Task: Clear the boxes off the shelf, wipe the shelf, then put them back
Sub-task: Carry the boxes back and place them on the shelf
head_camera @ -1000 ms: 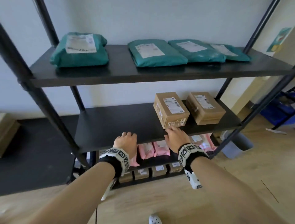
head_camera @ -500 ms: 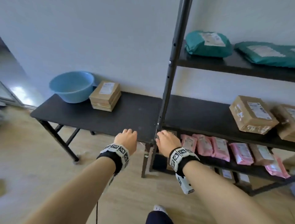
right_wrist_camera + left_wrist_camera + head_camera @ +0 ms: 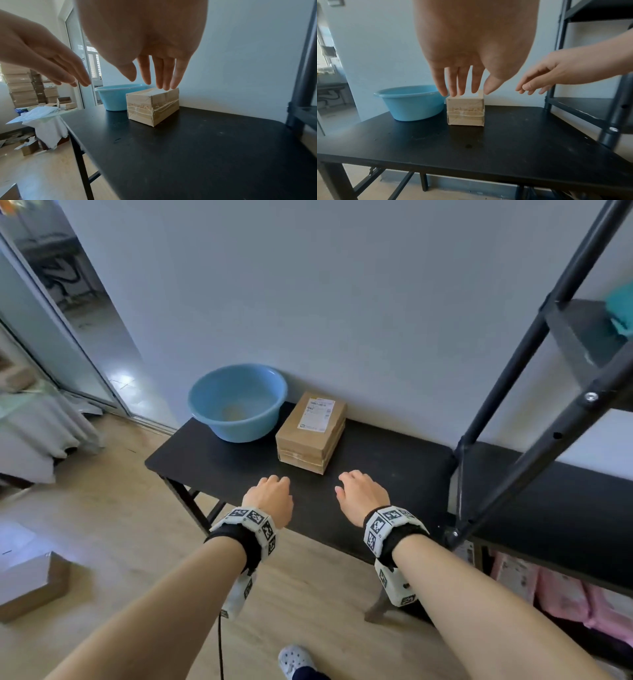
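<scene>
A taped brown cardboard box (image 3: 311,433) with a white label stands on the black side table (image 3: 394,470), beside a blue basin (image 3: 238,402). My left hand (image 3: 270,494) and right hand (image 3: 359,491) hover over the table's front part, short of the box, one on each side. Both are empty with fingers relaxed and extended, as the left wrist view (image 3: 462,83) and right wrist view (image 3: 154,75) show. The box (image 3: 465,112) (image 3: 152,106) lies just beyond the fingertips. The black shelf unit (image 3: 555,498) stands at the right.
Pink packets (image 3: 548,587) lie on the shelf's lower tier. A teal parcel (image 3: 621,309) peeks from the upper tier. The shelf's slanted post (image 3: 534,337) rises at the right. An open carton (image 3: 30,583) sits on the wooden floor at left. Stacked cartons (image 3: 22,89) stand far left.
My view has swung left from the shelf to the side table. Both empty hands have moved with it and now hover close to the box beside the basin.
</scene>
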`<state>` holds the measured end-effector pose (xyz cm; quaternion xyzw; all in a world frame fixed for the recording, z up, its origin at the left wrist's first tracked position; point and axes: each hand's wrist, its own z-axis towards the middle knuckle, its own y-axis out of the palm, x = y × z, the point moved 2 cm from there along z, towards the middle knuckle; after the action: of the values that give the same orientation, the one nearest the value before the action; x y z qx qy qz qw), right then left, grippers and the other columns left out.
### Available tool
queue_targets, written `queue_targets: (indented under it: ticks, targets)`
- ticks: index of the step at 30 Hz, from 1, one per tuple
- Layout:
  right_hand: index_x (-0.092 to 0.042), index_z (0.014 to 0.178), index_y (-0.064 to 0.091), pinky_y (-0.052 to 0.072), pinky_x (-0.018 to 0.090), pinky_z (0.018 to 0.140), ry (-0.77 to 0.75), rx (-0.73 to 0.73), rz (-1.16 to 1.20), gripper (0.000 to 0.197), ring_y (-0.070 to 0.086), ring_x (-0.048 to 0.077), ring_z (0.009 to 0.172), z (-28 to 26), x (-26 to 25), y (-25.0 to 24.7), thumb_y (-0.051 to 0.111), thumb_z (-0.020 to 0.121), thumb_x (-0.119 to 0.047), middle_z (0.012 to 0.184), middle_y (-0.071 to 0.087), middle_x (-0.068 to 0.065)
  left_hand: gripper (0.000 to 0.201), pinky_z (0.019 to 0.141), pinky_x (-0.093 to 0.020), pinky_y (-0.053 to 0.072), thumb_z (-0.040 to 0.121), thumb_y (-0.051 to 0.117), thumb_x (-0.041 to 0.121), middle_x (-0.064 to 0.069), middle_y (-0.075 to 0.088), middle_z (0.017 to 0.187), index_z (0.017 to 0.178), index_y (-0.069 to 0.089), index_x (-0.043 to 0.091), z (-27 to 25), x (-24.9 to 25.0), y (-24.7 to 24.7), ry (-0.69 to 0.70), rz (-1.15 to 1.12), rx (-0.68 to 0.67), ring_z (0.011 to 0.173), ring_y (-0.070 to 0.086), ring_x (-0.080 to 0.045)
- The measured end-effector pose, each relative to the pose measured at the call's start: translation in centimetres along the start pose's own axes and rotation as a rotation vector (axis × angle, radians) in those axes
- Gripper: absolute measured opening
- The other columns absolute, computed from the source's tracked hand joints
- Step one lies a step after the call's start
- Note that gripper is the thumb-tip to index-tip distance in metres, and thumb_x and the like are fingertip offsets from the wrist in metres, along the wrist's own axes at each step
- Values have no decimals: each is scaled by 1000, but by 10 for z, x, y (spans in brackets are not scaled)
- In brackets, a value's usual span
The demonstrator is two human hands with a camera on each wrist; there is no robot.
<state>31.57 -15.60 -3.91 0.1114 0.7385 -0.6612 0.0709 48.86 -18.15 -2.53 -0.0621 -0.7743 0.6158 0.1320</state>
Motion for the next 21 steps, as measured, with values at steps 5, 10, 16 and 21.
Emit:
queue_targets:
  ticks: [5, 10, 16, 21]
  targets:
    - [-13, 137, 39, 47, 42, 95, 166, -72, 234, 43, 51, 27, 122, 83, -6, 6, 41, 98, -33, 135, 50, 8, 47, 92, -42, 48, 94, 43, 24, -5, 45, 136, 140, 33, 24, 76, -30, -16, 6, -206, -20, 119, 50, -26]
    - [-17, 148, 21, 41, 40, 103, 379, -73, 615, 63, 47, 28, 130, 152, -5, 18, 51, 94, -32, 146, 43, 10, 53, 89, -33, 46, 93, 44, 18, -4, 36, 147, 144, 28, 23, 151, -50, -14, 6, -344, -62, 116, 54, -25]
    - [-16, 145, 33, 41, 39, 108, 519, -111, 969, 64, 50, 24, 126, 185, 8, 35, 61, 89, -21, 140, 50, 6, 52, 95, -34, 45, 94, 44, 15, -2, 45, 142, 143, 29, 19, 194, -52, 2, -49, -506, -71, 116, 55, -26]
    - [-16, 143, 38, 43, 47, 106, 566, -124, 1110, 68, 49, 25, 127, 191, 13, 50, 69, 82, -15, 140, 49, 9, 51, 101, -38, 42, 96, 44, 19, -11, 51, 138, 145, 30, 11, 206, -57, 13, -225, -605, -110, 122, 52, -29]
